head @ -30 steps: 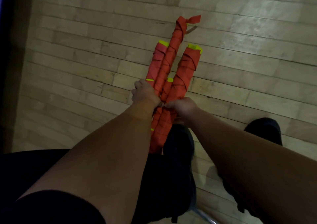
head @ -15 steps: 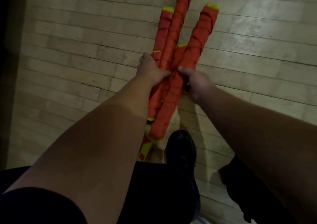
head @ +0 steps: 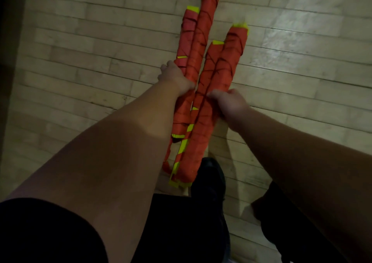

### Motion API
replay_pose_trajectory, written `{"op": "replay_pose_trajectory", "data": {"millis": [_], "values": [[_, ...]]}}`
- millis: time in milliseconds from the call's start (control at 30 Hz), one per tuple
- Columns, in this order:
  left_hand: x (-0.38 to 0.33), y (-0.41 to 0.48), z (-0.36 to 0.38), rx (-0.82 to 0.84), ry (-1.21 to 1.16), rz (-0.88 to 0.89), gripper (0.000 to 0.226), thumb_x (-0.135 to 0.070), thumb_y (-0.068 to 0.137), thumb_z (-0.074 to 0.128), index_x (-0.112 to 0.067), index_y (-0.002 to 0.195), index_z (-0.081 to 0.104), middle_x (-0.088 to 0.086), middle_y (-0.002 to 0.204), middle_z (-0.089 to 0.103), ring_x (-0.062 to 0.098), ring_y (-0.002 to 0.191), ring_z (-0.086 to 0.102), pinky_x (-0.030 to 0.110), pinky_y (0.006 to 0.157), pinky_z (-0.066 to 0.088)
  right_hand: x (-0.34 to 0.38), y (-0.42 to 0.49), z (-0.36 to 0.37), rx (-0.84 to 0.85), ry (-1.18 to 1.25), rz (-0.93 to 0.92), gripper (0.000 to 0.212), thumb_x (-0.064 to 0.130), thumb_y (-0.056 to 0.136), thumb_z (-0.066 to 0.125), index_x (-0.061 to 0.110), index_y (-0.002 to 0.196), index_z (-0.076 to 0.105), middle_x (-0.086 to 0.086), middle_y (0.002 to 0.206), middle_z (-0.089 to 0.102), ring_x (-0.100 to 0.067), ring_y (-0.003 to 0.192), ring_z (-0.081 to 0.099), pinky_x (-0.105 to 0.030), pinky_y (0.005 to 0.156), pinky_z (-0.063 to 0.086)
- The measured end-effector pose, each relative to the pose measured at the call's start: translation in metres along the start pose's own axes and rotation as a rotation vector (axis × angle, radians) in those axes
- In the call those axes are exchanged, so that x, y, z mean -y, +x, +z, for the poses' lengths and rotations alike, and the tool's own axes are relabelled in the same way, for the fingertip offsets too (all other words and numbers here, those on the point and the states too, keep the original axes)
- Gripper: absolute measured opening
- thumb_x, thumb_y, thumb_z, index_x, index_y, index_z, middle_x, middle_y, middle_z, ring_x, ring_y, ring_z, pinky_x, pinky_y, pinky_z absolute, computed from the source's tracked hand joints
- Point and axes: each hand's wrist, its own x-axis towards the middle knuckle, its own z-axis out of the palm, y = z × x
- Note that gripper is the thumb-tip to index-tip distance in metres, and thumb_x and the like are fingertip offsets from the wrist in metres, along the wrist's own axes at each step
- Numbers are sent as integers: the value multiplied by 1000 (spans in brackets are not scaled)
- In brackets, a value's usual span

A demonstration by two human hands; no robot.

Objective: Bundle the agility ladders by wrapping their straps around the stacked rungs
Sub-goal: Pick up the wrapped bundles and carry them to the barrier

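Note:
Several agility ladder bundles [head: 203, 65] point away from me above the wooden floor, each a stack of yellow rungs wound in orange strap. Yellow rung ends stick out at both ends. My left hand [head: 176, 77] grips the two left bundles near their middle. My right hand [head: 229, 102] grips the two right bundles [head: 225, 65] a little lower. A loose orange strap end [head: 167, 160] hangs below the left bundles. The longest bundle runs past the top edge of the view.
Pale wooden floorboards [head: 90, 61] fill the view, with a bright glare patch at the upper right. My black shoe [head: 209, 182] stands just under the near ends of the bundles. A dark strip runs along the left edge.
Both hands have carried the bundles up and away from me, with their near ends now over my shoe. The right pair has spread slightly from the left pair.

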Motion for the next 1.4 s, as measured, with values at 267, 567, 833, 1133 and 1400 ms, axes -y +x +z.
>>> {"op": "replay_pose_trajectory", "data": {"millis": [267,567,833,1133,1400], "values": [[40,-14,-5,71,100,-78,123,-40,73,96,-16,165,17,18,156,38,42,143,49,52,116,48,-36,-17,39,-35,-67,7,74,41,52,89,15,119,72,-4,104,79,-23,87,77,-38,78,66],[75,-40,4,287,13,-205,140,-30,48,103,-16,158,18,15,145,55,40,125,63,55,104,58,-43,-15,45,-36,10,51,55,38,61,85,23,110,66,-4,108,77,-27,94,76,-48,88,65],[63,-68,23,478,-420,-161,91,-2,58,82,-19,139,45,18,111,73,31,92,75,40,60,64,-46,-12,37,247,269,149,41,17,76,76,6,115,79,-19,105,80,-35,88,74,-57,87,62],[10,-60,22,486,-811,-94,86,-10,53,72,-16,138,62,12,96,75,27,79,75,40,67,62,8,-1,0,362,382,104,39,24,103,62,6,137,70,-18,129,75,-36,116,73,-55,100,60],[-96,-24,-13,454,-1035,33,71,-8,60,62,-2,131,64,17,89,69,30,70,69,44,73,62,134,18,-43,397,298,-31,38,31,109,57,9,138,69,-15,124,78,-32,109,77,-49,86,66]]}}
